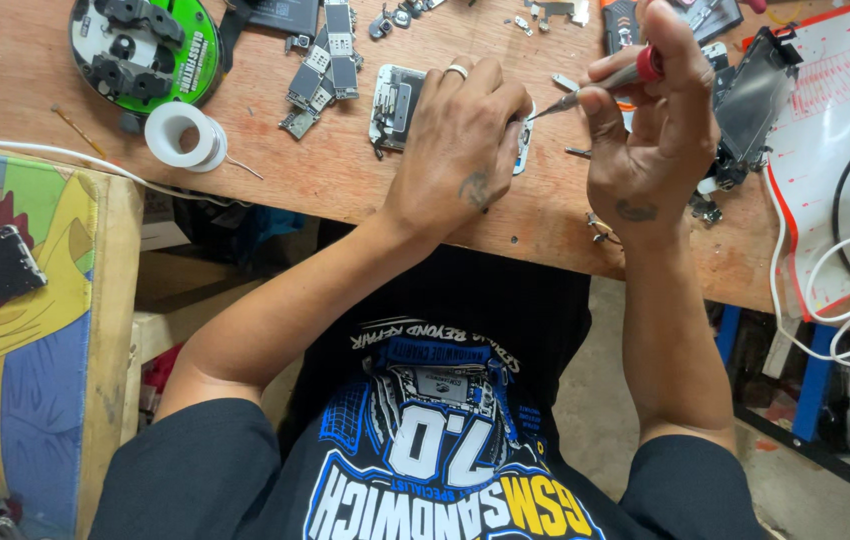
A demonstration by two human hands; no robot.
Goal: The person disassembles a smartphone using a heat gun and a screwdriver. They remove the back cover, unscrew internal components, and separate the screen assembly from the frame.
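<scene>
My left hand, a ring on one finger, lies flat on the wooden workbench and presses down on a small opened phone part, most of which it covers. My right hand grips a slim screwdriver with a red collar. Its metal tip points left toward the edge of the part, just beside my left fingers.
Several loose circuit boards lie at the back. A round green-and-black holder and a white solder spool sit at left. A dismantled black phone frame, a white-and-red mat and white cables are at right.
</scene>
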